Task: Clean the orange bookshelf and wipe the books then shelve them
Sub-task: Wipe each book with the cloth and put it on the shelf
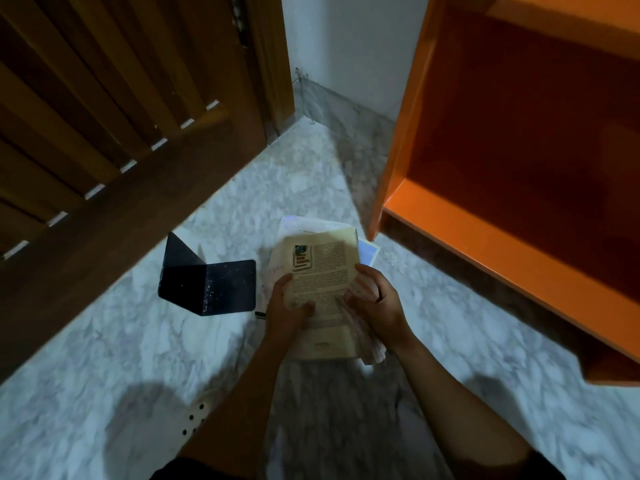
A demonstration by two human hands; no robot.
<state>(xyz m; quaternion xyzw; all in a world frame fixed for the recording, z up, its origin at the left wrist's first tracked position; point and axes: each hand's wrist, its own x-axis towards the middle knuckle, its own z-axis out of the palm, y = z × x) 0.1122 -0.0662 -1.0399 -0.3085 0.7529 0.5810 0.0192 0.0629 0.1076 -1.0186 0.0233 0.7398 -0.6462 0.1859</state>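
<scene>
Cream paperback book (320, 271), printed back cover up, is held over the grey marble floor (104, 358), just off the lower left front corner of the orange laminate bookshelf (485, 237).

Left hand (287, 306) grips its left edge, thumb on the cover. Right hand (375, 299) has its fingers (353, 301) curled over the right edge, clamping a pale striped wad (369, 348) against it. Could be the wiping cloth or fanned page edges, can't tell through the blur.

Handling, my read:
- light, thin and bendy, so support it by the spine or flat from below
- soft cover will crease if pinched at a corner
- matte paper gives decent grip
- wipe spine to fore-edge so pages don't catch

Under it sits a loose pile of white papers and books (311, 225), with a light blue cover corner (369, 252) poking out on the shelf side. The stack looks untidy and could slide if nudged.

Dark navy L-shaped metal bookend (211, 285) stands on the floor left of the pile, near but apart from it, and dusty.

Room:
- the shelf compartment facing the hands is open with nothing in it, so there's a short direct path right
- the orange side panel's edge is the one thing to clear
- brown slatted wooden door (104, 116) closes the left side
- white wall (346, 46) closes the far corner
</scene>
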